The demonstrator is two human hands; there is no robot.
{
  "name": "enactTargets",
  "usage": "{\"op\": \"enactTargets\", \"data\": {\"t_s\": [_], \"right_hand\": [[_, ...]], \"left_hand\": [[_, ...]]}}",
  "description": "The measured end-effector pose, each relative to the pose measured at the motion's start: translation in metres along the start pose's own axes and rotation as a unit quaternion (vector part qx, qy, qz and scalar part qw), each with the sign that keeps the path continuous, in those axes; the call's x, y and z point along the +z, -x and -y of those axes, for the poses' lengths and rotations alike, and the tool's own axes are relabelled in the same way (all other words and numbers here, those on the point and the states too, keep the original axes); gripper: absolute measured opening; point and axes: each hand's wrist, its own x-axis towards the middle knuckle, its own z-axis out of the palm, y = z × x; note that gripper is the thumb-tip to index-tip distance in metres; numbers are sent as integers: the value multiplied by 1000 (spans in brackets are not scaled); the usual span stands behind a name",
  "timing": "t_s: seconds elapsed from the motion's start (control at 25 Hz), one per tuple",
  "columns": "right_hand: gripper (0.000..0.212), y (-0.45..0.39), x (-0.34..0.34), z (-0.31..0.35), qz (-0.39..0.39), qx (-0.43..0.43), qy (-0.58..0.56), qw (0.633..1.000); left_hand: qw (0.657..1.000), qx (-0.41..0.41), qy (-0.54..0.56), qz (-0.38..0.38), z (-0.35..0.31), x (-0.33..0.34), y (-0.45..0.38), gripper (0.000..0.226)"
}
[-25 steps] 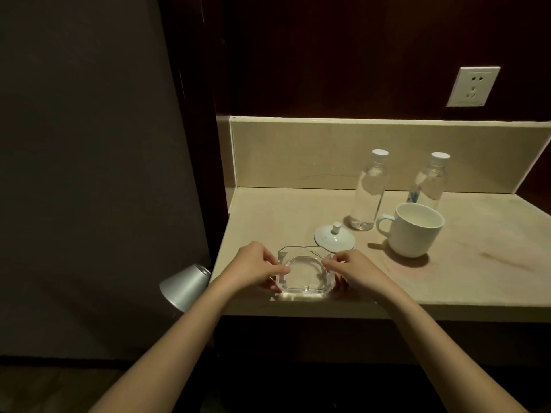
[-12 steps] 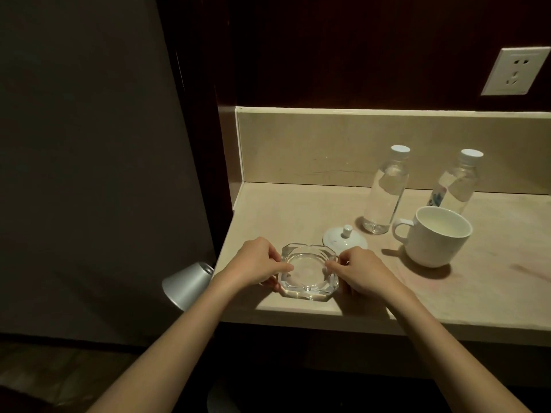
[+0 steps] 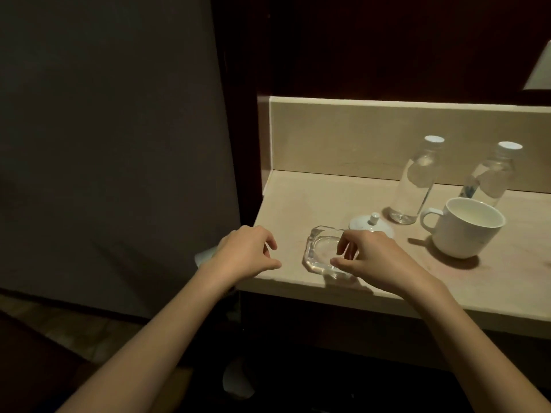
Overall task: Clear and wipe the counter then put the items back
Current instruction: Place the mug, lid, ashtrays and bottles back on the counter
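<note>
Head view, the only one: glass ashtray (image 3: 326, 253) sits flat on the table (image 3: 313, 201), close to the front edge and toward the left end. It's squarish with cut corners, so no real long axis; any pair of opposite sides works for a grip. Right hand (image 3: 378, 257) is the nearer one: it hangs over the ashtray's right half, fingers loosely curled, thumb low by the near rim. Can't tell if a fingertip touches the glass, but it isn't gripping it. Left hand (image 3: 247, 254) is just beside the ashtray on its left, clear gap between them, fingers loosely curled, holding nothing. So the ashtray lies between the hands, offset to the right one. Behind it, nearly touching the far rim: white lid (image 3: 371, 228). Further right: white mug (image 3: 465, 228), handle pointing left. Two clear bottles (image 3: 417, 183) stand upright near the back wall. My read: nothing is cleared off yet. If the ashtray goes first, the right hand closes on it almost in place; the left needs a short move right. Watch the lid when lifting.
</note>
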Motion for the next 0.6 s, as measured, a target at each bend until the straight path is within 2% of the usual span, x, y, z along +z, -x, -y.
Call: {"op": "enactTargets", "data": {"t_s": [0.28,0.48,0.6], "right_hand": [[26,22,45,76,27,-90,64,993],[30,24,96,135,37,-103,98,989],[31,23,132,176,38,-83,108,990]], "left_hand": [[997,-16,-72,-17,66,-13,69,38],[995,-32,-91,-15,126,-19,105,35],[995,-21,-100,-5,172,-22,124,37]]}}
